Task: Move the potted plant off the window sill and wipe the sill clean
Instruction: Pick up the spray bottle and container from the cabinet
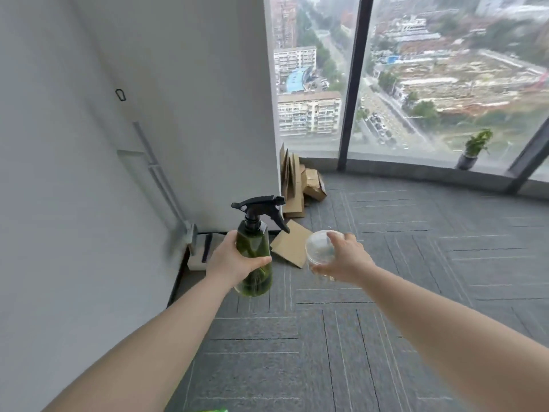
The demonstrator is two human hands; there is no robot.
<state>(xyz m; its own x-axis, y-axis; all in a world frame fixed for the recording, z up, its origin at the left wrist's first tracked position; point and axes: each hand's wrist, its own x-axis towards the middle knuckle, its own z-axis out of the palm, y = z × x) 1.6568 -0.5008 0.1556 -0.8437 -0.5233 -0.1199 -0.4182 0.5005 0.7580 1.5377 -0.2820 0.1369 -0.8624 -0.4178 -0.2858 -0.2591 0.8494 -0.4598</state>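
Potted plant (475, 148) upright on window sill (395, 169), leaves up, far from my hands; my left hand (234, 258) wrapped round green spray bottle (255, 254), nozzle toward plant; my right hand (346, 257) curled on clear plastic cup (320, 250); cardboard (300, 185) in corner at sill's far end from plant

A: Light source?
B: Flat grey daylight through the tall glass window (416, 84); soft, faint shadows only.
A: Sharpness?
B: City beyond the window hazy. Wide-angle bend curves the dark window frame (353, 81); left of it, wall fixtures smear.
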